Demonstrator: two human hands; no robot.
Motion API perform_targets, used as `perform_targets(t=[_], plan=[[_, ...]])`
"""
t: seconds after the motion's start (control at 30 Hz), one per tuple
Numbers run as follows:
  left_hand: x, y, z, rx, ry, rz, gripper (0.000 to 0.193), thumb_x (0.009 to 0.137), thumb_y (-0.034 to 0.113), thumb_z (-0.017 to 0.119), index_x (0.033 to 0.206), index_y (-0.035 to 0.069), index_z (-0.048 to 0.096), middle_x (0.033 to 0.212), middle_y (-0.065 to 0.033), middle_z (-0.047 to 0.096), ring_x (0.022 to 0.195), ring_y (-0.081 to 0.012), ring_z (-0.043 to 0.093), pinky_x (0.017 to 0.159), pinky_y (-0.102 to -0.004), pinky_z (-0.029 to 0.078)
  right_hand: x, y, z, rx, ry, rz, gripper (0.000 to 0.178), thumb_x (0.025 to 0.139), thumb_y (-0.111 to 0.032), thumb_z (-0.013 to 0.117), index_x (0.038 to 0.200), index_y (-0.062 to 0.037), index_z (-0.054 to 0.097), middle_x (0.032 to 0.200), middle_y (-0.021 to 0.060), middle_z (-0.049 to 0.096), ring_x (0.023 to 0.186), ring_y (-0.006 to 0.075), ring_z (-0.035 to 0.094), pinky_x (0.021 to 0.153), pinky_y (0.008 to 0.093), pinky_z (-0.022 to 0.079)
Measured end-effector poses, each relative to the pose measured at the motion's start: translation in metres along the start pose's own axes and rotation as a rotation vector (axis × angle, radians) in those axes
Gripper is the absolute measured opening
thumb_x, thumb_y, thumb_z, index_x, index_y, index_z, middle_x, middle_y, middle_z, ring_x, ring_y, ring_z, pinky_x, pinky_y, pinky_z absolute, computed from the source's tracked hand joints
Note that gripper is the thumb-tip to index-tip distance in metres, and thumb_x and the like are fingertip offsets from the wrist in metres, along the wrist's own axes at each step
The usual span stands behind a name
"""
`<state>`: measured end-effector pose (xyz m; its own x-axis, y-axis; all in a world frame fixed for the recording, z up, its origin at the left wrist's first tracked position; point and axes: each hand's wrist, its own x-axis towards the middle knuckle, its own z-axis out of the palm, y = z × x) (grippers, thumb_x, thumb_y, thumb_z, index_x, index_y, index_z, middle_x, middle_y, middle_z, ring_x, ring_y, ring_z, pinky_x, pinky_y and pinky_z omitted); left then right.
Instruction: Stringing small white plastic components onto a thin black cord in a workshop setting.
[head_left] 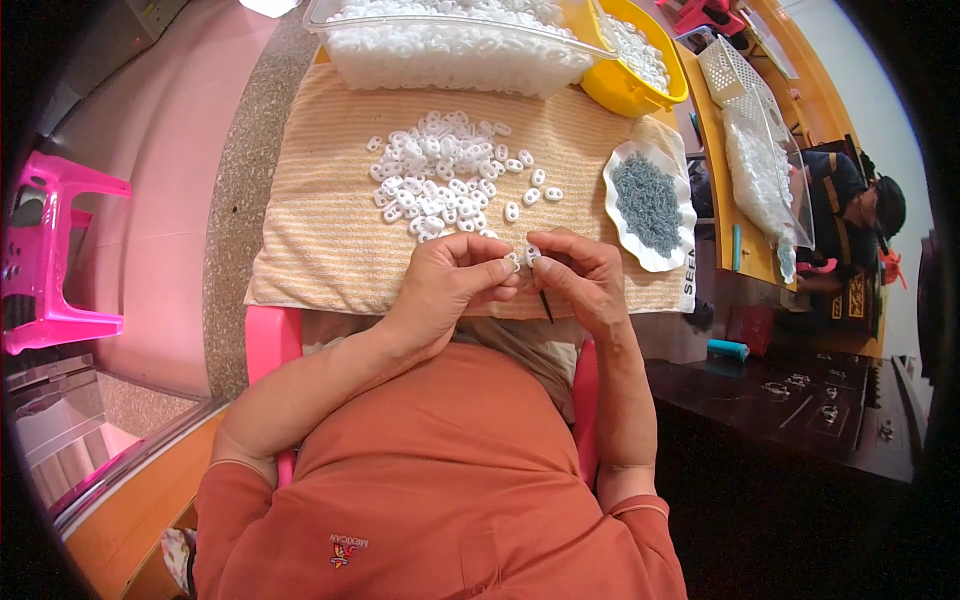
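My left hand (452, 285) pinches a small white plastic ring (513, 262) between thumb and fingers. My right hand (585, 275) holds another small white piece (532, 254) close against it, and a thin dark pin-like tool (546, 306) sticks down from under its palm. Both hands hover over the near edge of a striped beige towel (330, 230). A loose heap of white rings (440, 175) lies on the towel just beyond my fingers.
A clear tub of white rings (450, 50) and a yellow bowl (640, 90) stand at the back. A white scalloped dish of small grey parts (648, 205) sits right. A pink stool (55, 250) stands left. Another person (860, 215) sits at the right.
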<state>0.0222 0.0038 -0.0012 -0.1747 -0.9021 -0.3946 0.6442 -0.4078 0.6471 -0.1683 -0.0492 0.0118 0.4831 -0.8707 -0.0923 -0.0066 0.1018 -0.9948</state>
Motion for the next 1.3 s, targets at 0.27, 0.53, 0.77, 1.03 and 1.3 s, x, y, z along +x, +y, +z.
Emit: perform_targets(t=[0.27,0.53,0.77,1.03,1.3], plan=[[0.0010,-0.0013,-0.0012,0.016,-0.014,0.005,0.014,0.088,0.007,0.066,0.099,0.000,0.062,0.088,-0.0058,0.067,0.077,-0.0098,0.065,0.069,-0.0219,0.056,0.0007,-0.0008,-0.0005,-0.041,-0.045,-0.021,0.025,0.088,0.001,0.061,0.112,0.0062,0.062,0.097,0.0081,0.063,0.079,0.0108,0.060,0.069,0.0221,0.050],[0.0017,-0.0021,-0.0007,0.028,-0.026,0.005,0.015,0.087,0.006,0.066,0.100,0.000,0.062,0.088,-0.0063,0.066,0.078,-0.0111,0.064,0.071,-0.0243,0.056,0.0005,-0.0028,0.0026,-0.032,-0.076,-0.006,0.024,0.089,0.002,0.060,0.112,0.0059,0.063,0.095,0.0075,0.062,0.081,0.0112,0.060,0.069,0.0223,0.049],[0.0014,-0.0020,-0.0007,0.011,-0.039,0.007,0.015,0.087,0.005,0.066,0.100,-0.001,0.062,0.090,-0.0067,0.066,0.078,-0.0101,0.064,0.072,-0.0223,0.056,0.0010,-0.0001,-0.0009,-0.057,-0.087,0.059,0.024,0.089,0.001,0.059,0.113,0.0069,0.062,0.096,0.0080,0.063,0.079,0.0114,0.061,0.068,0.0224,0.051],[0.0008,-0.0017,0.0003,-0.013,-0.047,0.002,0.017,0.087,0.007,0.066,0.102,-0.002,0.062,0.090,-0.0060,0.066,0.079,-0.0101,0.064,0.072,-0.0223,0.057,-0.0009,-0.0010,-0.0004,0.158,-0.095,0.135,0.028,0.092,-0.002,0.059,0.118,0.0054,0.059,0.090,0.0088,0.066,0.073,0.0111,0.062,0.066,0.0225,0.052],[0.0014,-0.0025,-0.0001,-0.010,-0.037,-0.006,0.017,0.087,0.007,0.067,0.102,-0.002,0.062,0.090,-0.0064,0.066,0.079,-0.0103,0.065,0.071,-0.0220,0.057,0.0002,0.0006,-0.0015,0.159,-0.102,0.146,0.028,0.091,-0.003,0.059,0.118,0.0054,0.059,0.092,0.0084,0.066,0.074,0.0103,0.062,0.067,0.0220,0.052]])
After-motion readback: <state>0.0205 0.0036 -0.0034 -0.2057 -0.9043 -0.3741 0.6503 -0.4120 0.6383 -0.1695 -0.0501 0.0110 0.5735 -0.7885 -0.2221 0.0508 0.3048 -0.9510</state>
